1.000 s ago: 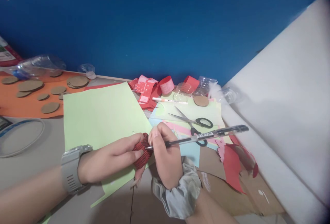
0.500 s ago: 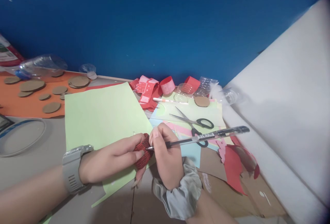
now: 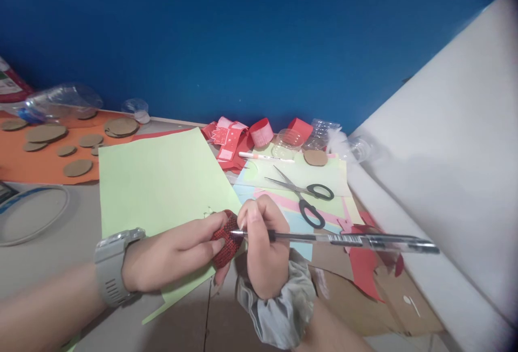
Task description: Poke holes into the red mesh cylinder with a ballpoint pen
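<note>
My left hand (image 3: 174,255), with a grey watch on its wrist, grips a small red-and-black patterned piece (image 3: 226,241) over the lower right part of a light green sheet of paper (image 3: 162,179). I cannot make out what kind of thing the piece is. My right hand (image 3: 265,249), a grey scrunchie at its wrist, closes around a clear-barrelled black pen (image 3: 343,240). The pen's tip is at the patterned piece, close to the left fingertips, and its barrel points off to the right. Small pen marks show on the green sheet just above the left fingers.
Open scissors (image 3: 301,193) lie on coloured papers to the right, near a white marker (image 3: 263,156). Cardboard discs (image 3: 46,133) rest on orange paper at the left, beside a plastic bottle (image 3: 65,101). Red paper scraps (image 3: 364,271) and a cardboard sheet (image 3: 352,303) lie at the lower right.
The pen's rear end has swung downward and out to the right, so the pen lies flatter. Its tip stays at the patterned piece, and the left hand keeps its hold.
</note>
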The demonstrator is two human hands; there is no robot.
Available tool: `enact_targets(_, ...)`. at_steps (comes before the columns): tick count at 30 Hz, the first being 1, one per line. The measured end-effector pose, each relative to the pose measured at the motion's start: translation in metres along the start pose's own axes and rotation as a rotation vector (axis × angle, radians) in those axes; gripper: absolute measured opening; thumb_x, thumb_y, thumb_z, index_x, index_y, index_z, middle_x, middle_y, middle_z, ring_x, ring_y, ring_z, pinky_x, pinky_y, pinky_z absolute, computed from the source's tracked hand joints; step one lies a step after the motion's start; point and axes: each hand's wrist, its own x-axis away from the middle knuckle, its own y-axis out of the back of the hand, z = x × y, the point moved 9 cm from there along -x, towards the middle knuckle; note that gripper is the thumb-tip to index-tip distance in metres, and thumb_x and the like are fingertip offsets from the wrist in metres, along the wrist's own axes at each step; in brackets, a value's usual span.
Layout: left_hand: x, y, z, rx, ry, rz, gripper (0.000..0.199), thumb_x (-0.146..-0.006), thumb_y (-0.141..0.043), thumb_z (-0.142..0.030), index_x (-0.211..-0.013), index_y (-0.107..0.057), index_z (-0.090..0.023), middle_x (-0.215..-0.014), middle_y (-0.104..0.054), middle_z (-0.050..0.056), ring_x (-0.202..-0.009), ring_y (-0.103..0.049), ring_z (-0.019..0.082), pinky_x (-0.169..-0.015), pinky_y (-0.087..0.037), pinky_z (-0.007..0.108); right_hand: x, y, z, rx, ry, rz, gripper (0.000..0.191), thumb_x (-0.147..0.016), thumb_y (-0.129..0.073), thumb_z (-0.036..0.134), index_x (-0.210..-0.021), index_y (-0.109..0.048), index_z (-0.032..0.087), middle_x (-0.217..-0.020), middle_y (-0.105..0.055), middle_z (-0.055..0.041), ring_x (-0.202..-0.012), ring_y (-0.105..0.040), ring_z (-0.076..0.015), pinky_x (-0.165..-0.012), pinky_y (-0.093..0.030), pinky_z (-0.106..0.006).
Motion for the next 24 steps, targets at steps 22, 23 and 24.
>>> enact_targets(22,-0.002,0.002,0.01,0.162,-0.031,-0.116,0.03,-0.11,-0.042,-0.049,-0.094,-0.042,-0.023,-0.095,-0.072,0.007,-0.087,-0.065,0.021,-0.079,-0.05,0.035,-0.006,0.0,-0.008,-0.084,-0.086,-0.056,0.044,-0.099,-0.055,0.041,-0.063,-0.038,0.024,-0.055,-0.036,0.0059,-0.049,-0.034,-0.0114,-0.047,-0.03,-0.026)
enact_targets(23,-0.003,0.003,0.01,0.157,-0.032,-0.122,0.032,-0.109,-0.044,-0.051,-0.093,-0.043,-0.023,-0.094,-0.072,0.008,-0.086,-0.066,0.021,-0.078,-0.05,0.035,-0.006,0.001,-0.008,-0.088,-0.077,-0.065,0.044,-0.1,-0.055,0.041,-0.063,-0.039,0.023,-0.055,-0.036,0.0058,-0.049,-0.034,-0.0115,-0.047,-0.031,-0.026)
enact_targets(24,-0.003,0.004,0.01,0.152,-0.03,-0.131,0.034,-0.108,-0.045,-0.053,-0.093,-0.043,-0.023,-0.093,-0.072,0.008,-0.085,-0.066,0.021,-0.077,-0.051,0.035,-0.007,0.002,-0.008,-0.093,-0.067,-0.071,0.043,-0.1,-0.054,0.04,-0.063,-0.039,0.023,-0.056,-0.036,0.0056,-0.05,-0.035,-0.0116,-0.048,-0.031,-0.026)
